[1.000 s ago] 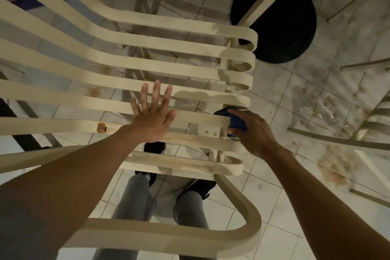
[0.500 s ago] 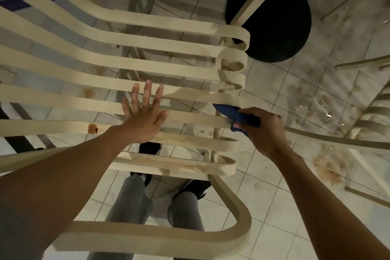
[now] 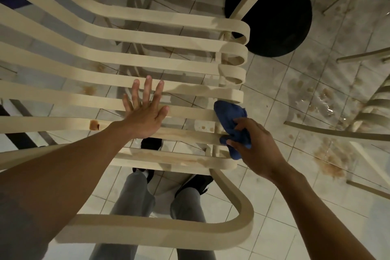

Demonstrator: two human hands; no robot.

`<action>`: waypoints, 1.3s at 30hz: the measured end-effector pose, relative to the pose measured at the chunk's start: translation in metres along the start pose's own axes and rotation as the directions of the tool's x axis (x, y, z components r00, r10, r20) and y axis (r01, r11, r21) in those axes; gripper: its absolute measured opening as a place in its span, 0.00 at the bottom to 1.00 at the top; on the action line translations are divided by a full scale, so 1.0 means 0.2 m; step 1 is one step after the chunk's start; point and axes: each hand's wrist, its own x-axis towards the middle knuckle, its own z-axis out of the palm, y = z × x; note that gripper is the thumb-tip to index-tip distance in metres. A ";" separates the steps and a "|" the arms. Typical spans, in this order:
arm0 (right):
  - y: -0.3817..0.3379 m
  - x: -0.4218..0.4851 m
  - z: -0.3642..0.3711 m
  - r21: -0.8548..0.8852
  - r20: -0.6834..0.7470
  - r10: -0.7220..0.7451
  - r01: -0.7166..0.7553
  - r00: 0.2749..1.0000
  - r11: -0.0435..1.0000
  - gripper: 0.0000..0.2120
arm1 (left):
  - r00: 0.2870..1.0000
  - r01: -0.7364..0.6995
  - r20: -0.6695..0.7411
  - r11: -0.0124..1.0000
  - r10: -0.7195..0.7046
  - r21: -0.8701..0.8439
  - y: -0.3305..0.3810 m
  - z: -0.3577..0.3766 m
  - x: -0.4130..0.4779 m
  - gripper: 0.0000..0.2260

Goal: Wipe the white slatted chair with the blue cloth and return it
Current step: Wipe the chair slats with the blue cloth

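Note:
The white slatted chair (image 3: 168,40) fills the view, its curved slats running left to right with brown stains on the lower ones. My left hand (image 3: 145,112) lies flat with fingers spread across the middle slats. My right hand (image 3: 255,143) grips the bunched blue cloth (image 3: 230,118) against the looped right ends of the lower slats. A small brown spot (image 3: 94,125) marks a slat left of my left wrist.
A round black base (image 3: 272,12) stands on the tiled floor at upper right. Another white slatted chair (image 3: 371,112) sits at the right edge. Brown stains and wet patches (image 3: 325,107) cover the tiles on the right. My legs and dark shoes (image 3: 196,181) show below the slats.
My right hand has shifted the blue cloth down along the right ends of the slats, the cloth now more bunched. My left hand stays flat on the slats.

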 end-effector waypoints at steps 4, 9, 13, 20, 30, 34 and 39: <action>0.07 -0.15 -0.03 -0.001 0.076 0.061 -0.061 0.995 0.998 0.14 | 1.000 -0.012 -0.004 1.000 0.012 -0.017 -0.01 0.00 0.00 0.31; 0.10 -0.21 -0.03 -0.031 0.232 0.072 -0.066 0.970 0.997 0.12 | 1.000 0.003 -0.003 1.000 -0.003 -0.003 0.00 0.01 0.00 0.31; 0.04 -0.13 0.02 -0.012 0.179 0.036 -0.034 0.983 0.999 0.12 | 1.000 0.001 -0.012 1.000 -0.001 -0.013 -0.01 0.01 0.00 0.31; -0.03 -0.05 0.04 -0.050 -0.031 -0.028 0.027 0.999 0.998 0.13 | 1.000 -0.006 -0.022 1.000 0.006 -0.006 0.00 0.01 0.00 0.31; 0.04 0.00 0.09 -0.043 0.163 0.181 -0.177 0.970 0.983 0.21 | 1.000 0.005 0.004 1.000 -0.005 0.001 0.01 -0.01 -0.01 0.30; 0.07 0.09 0.11 -0.138 0.196 0.197 -0.172 0.961 0.975 0.16 | 1.000 0.011 0.017 1.000 -0.011 -0.004 0.03 -0.02 -0.02 0.30; 0.00 0.13 0.18 -0.213 0.189 0.181 -0.140 0.965 0.967 0.12 | 0.999 0.016 0.034 1.000 -0.016 -0.009 0.03 -0.03 -0.02 0.31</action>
